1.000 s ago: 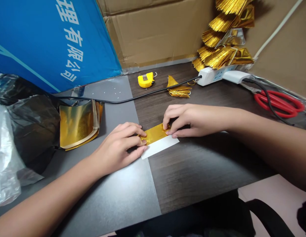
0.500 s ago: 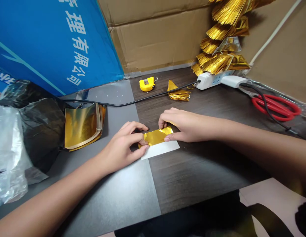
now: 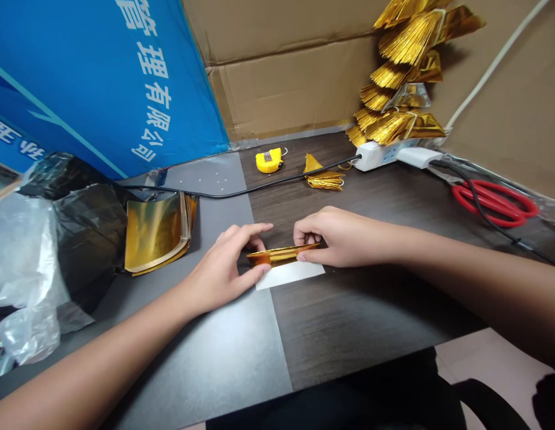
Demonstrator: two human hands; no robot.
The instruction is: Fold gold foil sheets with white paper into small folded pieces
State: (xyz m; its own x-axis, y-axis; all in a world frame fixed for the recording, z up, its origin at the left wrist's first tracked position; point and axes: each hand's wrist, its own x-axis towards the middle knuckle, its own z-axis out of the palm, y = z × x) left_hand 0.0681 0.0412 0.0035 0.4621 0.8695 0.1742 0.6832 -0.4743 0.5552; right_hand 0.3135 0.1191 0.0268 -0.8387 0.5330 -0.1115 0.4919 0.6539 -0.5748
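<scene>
The worktop, part grey and part dark wood, carries the gold foil piece where the two finishes meet. Brown cardboard stands well behind the foil piece, a blue panel behind it to the left. A black plastic bag sits well left of it; a pile of gold fans rises behind it to the right. At its left end the left hand is half open, thumb at the near edge; I cannot tell whether it grips. At its right end the right hand is closed, pinching it between thumb and curled fingers. Gold sheets lie left of it, red-handled scissors far to its right. A white strip lies along its near edge; the yellow tape measure is behind it.
</scene>
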